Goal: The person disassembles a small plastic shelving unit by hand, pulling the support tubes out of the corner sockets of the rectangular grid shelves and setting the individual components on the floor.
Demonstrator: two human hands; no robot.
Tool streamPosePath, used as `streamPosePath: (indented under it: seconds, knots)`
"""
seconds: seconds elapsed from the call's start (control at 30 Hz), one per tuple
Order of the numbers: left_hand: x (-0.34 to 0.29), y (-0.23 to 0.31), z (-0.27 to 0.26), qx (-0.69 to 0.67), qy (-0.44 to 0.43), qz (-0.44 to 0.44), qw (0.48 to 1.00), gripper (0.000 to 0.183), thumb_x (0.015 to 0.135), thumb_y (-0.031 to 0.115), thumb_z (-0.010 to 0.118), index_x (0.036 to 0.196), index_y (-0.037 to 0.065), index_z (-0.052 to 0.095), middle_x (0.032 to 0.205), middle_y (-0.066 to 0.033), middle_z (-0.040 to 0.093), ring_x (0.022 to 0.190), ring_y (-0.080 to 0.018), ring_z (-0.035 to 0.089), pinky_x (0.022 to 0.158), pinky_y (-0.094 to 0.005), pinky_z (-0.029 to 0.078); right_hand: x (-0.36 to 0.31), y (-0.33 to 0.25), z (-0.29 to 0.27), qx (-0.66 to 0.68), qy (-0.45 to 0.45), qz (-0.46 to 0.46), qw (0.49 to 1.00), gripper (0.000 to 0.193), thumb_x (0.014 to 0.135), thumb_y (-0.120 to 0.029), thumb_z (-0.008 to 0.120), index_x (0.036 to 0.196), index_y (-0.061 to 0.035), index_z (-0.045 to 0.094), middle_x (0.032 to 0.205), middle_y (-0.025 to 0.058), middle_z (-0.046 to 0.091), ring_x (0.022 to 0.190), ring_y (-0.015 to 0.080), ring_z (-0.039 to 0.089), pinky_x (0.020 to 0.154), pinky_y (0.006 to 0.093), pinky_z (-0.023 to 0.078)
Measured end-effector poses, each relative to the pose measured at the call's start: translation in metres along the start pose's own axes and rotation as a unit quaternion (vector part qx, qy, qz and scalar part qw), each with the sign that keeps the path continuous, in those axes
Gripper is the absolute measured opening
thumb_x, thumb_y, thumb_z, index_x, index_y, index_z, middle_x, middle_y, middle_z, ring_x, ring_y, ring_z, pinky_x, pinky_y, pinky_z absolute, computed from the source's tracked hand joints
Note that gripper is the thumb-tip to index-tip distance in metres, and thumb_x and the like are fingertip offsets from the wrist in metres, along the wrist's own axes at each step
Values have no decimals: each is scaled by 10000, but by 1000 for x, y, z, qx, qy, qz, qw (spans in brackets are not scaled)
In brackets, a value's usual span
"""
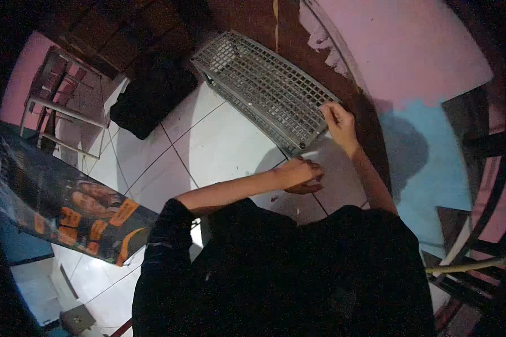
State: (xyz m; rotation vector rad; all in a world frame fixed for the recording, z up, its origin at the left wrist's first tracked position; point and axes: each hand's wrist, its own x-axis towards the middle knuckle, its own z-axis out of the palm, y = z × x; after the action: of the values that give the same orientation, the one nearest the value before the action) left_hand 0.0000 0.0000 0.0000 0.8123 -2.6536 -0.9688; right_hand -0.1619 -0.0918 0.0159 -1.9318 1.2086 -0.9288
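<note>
A grey plastic rack with a grid top (264,78) stands slantwise on the tiled floor in front of me. At its right end is my right hand (340,124), its thumb and fingers drawn together in a pinch over the rack's edge. Whether the fingertips grip the rim or something small is too dark to tell. My left hand (299,174) is just below the rack's near right corner, above the floor. Its fingers are curled in, and what they hold, if anything, is hidden.
A black bulky item (152,95) lies left of the rack. Farther left stands a metal-framed stand (67,109). A dark printed banner or board (90,208) with orange patches slants across the left side. A pink and blue wall (416,50) borders the right; dark slatted furniture (483,269) is at lower right.
</note>
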Motion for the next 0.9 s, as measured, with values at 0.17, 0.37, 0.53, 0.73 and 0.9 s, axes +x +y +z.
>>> streamPosePath:
  seconds: [0.17,0.37,0.53,0.73,0.9]
  knots:
    - [-14,-140,70,18,-171,-166,971,291,806,315,505,900,41,530,811,-187,580,802,-329,566,690,-430,443,-29,98,30,145,245,-79,955,271,923,-204,382,704,-55,438,616,-26,393,504,47,328,451,208,281]
    - [-37,-149,56,74,-131,-250,957,445,797,329,512,1110,22,434,928,-215,558,906,-332,547,776,-419,442,-81,120,59,145,105,182,967,277,898,-305,387,892,-41,471,669,6,432,566,78,386,511,222,348]
    - [-13,-185,88,-34,34,-250,967,527,767,301,548,1147,-22,378,969,-238,543,936,-335,533,811,-406,431,-72,102,82,129,-180,318,922,403,738,-238,568,1034,4,440,754,62,527,578,96,459,479,268,398]
    - [18,-152,103,-87,46,-225,969,670,711,255,606,1214,-70,304,1135,-301,435,1023,-396,469,837,-425,422,-64,64,81,15,-152,346,926,427,536,-140,677,910,-7,522,681,57,538,530,148,489,451,276,419]
    - [26,-119,128,-86,260,-317,908,512,739,280,599,1102,-21,402,1130,-282,402,1048,-431,409,848,-445,405,-37,54,87,45,-188,464,864,658,525,-69,670,1111,31,387,1023,95,499,878,183,494,646,304,436]
